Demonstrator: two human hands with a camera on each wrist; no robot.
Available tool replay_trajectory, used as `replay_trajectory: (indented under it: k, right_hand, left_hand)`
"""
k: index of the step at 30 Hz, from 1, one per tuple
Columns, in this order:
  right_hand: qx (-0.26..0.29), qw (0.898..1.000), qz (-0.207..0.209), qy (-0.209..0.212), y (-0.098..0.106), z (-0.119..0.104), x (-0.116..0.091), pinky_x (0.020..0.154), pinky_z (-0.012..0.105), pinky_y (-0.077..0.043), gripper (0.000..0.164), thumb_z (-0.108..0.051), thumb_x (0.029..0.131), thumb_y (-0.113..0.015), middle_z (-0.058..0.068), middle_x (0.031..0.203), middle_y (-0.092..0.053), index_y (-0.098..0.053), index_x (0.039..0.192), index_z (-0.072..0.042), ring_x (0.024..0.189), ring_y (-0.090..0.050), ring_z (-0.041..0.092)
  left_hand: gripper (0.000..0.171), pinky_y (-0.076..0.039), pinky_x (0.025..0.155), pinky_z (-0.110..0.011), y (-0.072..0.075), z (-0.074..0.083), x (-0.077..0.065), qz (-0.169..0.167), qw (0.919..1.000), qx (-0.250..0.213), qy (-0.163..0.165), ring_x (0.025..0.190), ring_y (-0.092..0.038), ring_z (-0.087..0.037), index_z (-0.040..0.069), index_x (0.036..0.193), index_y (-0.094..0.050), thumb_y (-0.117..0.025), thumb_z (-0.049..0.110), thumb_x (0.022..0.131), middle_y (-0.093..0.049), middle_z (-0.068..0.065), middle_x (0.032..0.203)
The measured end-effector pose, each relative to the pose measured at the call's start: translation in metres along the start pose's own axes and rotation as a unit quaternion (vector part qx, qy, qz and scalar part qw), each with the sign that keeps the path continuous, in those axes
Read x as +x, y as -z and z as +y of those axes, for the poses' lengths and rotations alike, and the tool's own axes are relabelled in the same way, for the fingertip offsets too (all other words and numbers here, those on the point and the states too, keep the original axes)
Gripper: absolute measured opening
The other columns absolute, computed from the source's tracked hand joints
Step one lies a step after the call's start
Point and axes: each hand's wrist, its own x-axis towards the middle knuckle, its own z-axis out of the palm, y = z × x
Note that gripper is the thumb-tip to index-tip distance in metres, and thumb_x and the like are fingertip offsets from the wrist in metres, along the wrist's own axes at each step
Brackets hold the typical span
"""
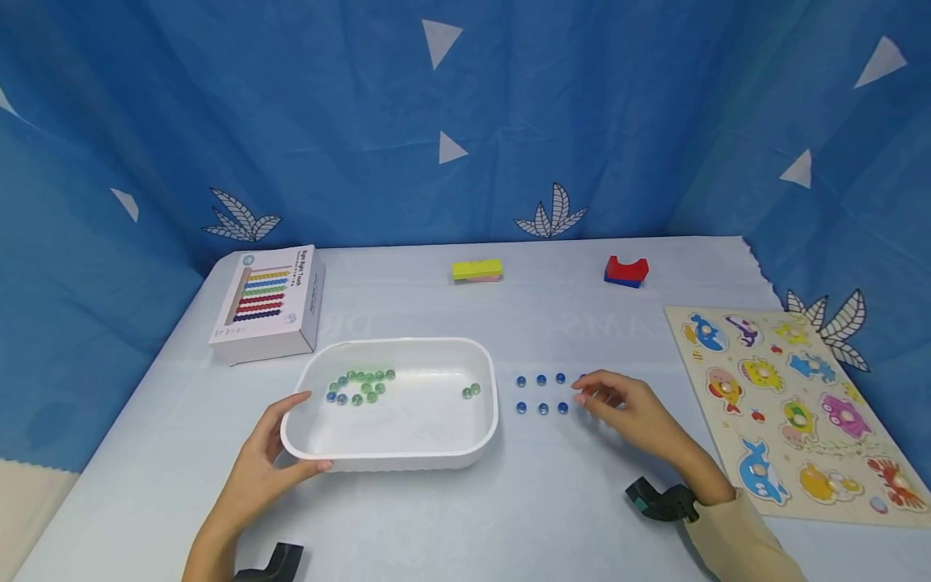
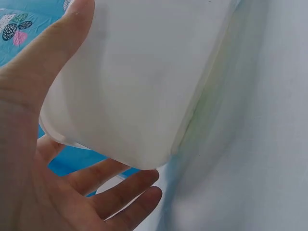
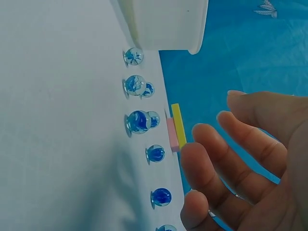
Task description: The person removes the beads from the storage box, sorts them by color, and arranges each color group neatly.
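Observation:
A white plastic tub (image 1: 414, 432) stands before me with green and bluish glass marbles (image 1: 357, 399) at its left and a green pair (image 1: 476, 389) at its right. My left hand (image 1: 254, 469) holds its near-left corner, thumb along the front wall and fingers at the left side; the left wrist view shows the corner between them. Two short rows of blue marbles (image 1: 541, 380) lie right of the tub. My right hand (image 1: 633, 412) hovers beside their right end, fingers loosely bent. Nothing shows between its fingers in the right wrist view. Its fingertips partly hide one marble.
An abacus box (image 1: 269, 307) stands behind the tub to the left. Toward the back edge lie a yellow block (image 1: 477, 269) over a pink one and a red arched block (image 1: 627, 270) over a blue one. A sea-animal peg puzzle (image 1: 789, 412) covers the right side.

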Motion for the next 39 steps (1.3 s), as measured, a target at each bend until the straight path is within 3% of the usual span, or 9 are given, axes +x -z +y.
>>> replay_trajectory:
  k: [11,16,20,23,26,30,32,35,39]
  right_hand:
    - [0.018,0.999,-0.018,0.02,0.003,-0.013,0.006,0.064,0.02,-0.048,0.025,-0.031,0.086,-0.06,-0.005,0.088,-0.064,-0.063,0.104,-0.015,0.073,-0.055,0.008]
    - [0.046,0.996,-0.071,0.023,0.006,-0.044,0.025,0.067,0.024,-0.051,0.025,-0.033,0.086,-0.059,0.0,0.093,-0.065,-0.062,0.105,-0.018,0.076,-0.057,0.013]
    - [0.032,0.988,-0.143,0.045,-0.002,-0.082,0.056,0.071,0.027,-0.05,0.027,-0.033,0.086,-0.059,-0.001,0.095,-0.063,-0.061,0.109,-0.02,0.081,-0.056,0.015]
    - [-0.011,0.972,-0.224,0.069,-0.018,-0.112,0.087,0.072,0.025,-0.05,0.031,-0.031,0.087,-0.059,-0.001,0.098,-0.064,-0.06,0.115,-0.017,0.086,-0.056,0.014]
    - [-0.071,0.947,-0.302,0.084,-0.043,-0.139,0.118,0.075,0.023,-0.05,0.035,-0.028,0.087,-0.058,0.0,0.103,-0.064,-0.057,0.12,-0.015,0.091,-0.057,0.012]
    - [-0.138,0.921,-0.358,0.07,-0.08,-0.164,0.148,0.08,0.024,-0.047,0.039,-0.029,0.086,-0.06,-0.001,0.106,-0.062,-0.055,0.123,-0.016,0.094,-0.056,0.01]
    - [-0.146,0.919,-0.362,0.052,-0.097,-0.173,0.156,0.081,0.025,-0.047,0.039,-0.027,0.085,-0.061,-0.001,0.107,-0.062,-0.055,0.123,-0.016,0.094,-0.056,0.01]
    - [-0.154,0.927,-0.342,0.033,-0.12,-0.182,0.161,0.084,0.025,-0.046,0.039,-0.026,0.084,-0.063,0.0,0.112,-0.061,-0.056,0.121,-0.014,0.096,-0.056,0.01]
    - [-0.214,0.93,-0.294,0.051,-0.146,-0.191,0.156,0.086,0.024,-0.046,0.032,-0.022,0.085,-0.062,0.0,0.114,-0.061,-0.058,0.115,-0.012,0.1,-0.056,0.012]
  left_hand:
    - [0.086,-0.031,0.086,0.0,-0.002,-0.001,0.001,0.005,0.9998,-0.007,-0.017,0.108,-0.042,0.01,0.021,0.136,-0.034,-0.08,0.012,0.064,-0.035,-0.007,0.136]
    - [0.086,-0.029,0.087,0.001,-0.004,0.0,0.002,-0.001,0.9998,-0.012,-0.016,0.11,-0.04,0.012,0.022,0.137,-0.034,-0.08,0.012,0.065,-0.034,-0.007,0.137]
    - [0.086,-0.03,0.086,0.001,-0.003,0.0,0.002,-0.001,0.9999,-0.002,-0.011,0.108,-0.04,0.011,0.023,0.137,-0.033,-0.08,0.015,0.065,-0.034,-0.007,0.138]
    - [0.086,-0.029,0.085,0.002,-0.003,0.0,0.001,0.002,0.9999,0.012,-0.005,0.107,-0.038,0.013,0.024,0.137,-0.033,-0.08,0.017,0.065,-0.034,-0.008,0.138]
    - [0.086,-0.028,0.085,0.003,-0.001,-0.001,0.0,0.003,0.9999,0.014,-0.001,0.107,-0.036,0.016,0.025,0.137,-0.033,-0.08,0.018,0.066,-0.034,-0.009,0.139]
    - [0.087,-0.027,0.085,0.003,-0.002,-0.002,0.0,0.002,0.9999,0.011,-0.006,0.108,-0.035,0.016,0.025,0.137,-0.033,-0.08,0.016,0.065,-0.033,-0.009,0.138]
    - [0.086,-0.028,0.086,0.003,-0.002,-0.003,0.001,0.003,0.9999,0.009,-0.009,0.109,-0.036,0.015,0.024,0.137,-0.033,-0.08,0.016,0.066,-0.034,-0.007,0.138]
    - [0.082,-0.03,0.084,0.002,-0.002,-0.003,0.001,0.009,0.9998,0.007,-0.015,0.109,-0.038,0.015,0.019,0.135,-0.036,-0.08,0.016,0.066,-0.037,0.001,0.135]
    - [0.08,-0.032,0.084,0.0,-0.001,-0.004,0.0,0.016,0.9995,0.004,-0.026,0.108,-0.04,0.014,0.015,0.132,-0.04,-0.081,0.014,0.064,-0.037,0.018,0.129]
